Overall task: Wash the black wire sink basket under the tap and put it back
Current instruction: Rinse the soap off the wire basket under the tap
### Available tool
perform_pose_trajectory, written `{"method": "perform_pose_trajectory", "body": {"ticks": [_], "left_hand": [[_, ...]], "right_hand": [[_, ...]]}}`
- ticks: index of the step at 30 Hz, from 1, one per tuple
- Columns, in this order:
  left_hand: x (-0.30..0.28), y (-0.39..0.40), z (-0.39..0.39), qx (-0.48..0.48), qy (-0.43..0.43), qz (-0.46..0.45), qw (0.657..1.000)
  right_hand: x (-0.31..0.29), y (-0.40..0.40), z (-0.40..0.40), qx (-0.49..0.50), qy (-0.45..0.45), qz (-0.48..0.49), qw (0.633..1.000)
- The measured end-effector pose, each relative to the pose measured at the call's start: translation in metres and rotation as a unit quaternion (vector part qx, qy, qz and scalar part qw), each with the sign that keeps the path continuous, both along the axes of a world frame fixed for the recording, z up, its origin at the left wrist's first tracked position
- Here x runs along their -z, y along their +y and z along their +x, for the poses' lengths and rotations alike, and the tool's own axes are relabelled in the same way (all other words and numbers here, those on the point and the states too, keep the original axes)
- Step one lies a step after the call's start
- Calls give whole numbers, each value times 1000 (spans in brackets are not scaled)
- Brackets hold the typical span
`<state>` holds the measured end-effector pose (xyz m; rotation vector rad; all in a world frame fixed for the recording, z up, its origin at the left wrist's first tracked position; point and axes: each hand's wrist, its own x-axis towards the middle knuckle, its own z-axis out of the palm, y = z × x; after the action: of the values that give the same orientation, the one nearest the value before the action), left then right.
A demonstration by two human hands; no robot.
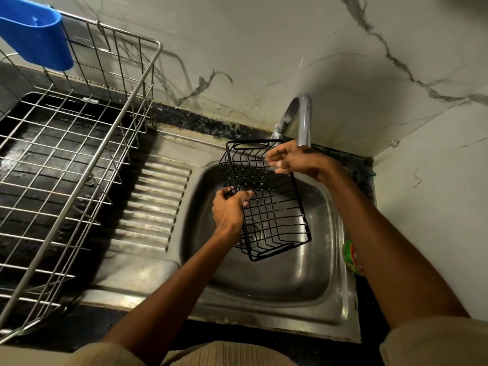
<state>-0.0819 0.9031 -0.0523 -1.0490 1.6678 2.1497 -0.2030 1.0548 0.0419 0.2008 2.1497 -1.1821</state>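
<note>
1. One steel sink (pixel 311 294) fills the middle, with a ribbed drainboard (pixel 155 204) on its left, set into a dark worktop (pixel 368 328).
2. A large wire rack (pixel 79 159) stands left of it, a blue tub (pixel 37 35) hooked on its far rim.
3. The black basket (pixel 266 199) is held tilted over the sink bowl, its far end under the tap (pixel 303 120).
4. The left hand (pixel 228 208) grips the basket's left edge, fingers curled round the wires.
5. The right hand (pixel 295 161) touches the far right corner with bent fingers; whether it pinches the wire I cannot tell.
</note>
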Motion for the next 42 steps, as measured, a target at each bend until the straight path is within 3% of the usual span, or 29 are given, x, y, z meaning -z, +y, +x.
{"method": "perform_pose_trajectory", "body": {"ticks": [6,12,19,25,29,34,42], "left_hand": [[12,0,-3,1,-1,-8,1000],[1,-2,1,-21,17,-20,999],[-14,-5,7,-89,61,-94,990],[-17,-7,2,-136,58,-111,983],[-13,-10,-2,-148,53,-116,981],[-10,-12,-2,-155,62,-118,979],[-7,-10,-1,-177,82,-104,975]], "right_hand": [[-11,2,8,-100,-138,88,981],[-2,4,2,1,-6,23,1000],[-15,6,6,-77,-108,120,984],[-18,5,6,-57,-83,140,985],[-18,0,7,-90,-136,174,971],[-21,0,7,-85,-64,177,979],[-21,1,10,-93,-92,181,975]]}}
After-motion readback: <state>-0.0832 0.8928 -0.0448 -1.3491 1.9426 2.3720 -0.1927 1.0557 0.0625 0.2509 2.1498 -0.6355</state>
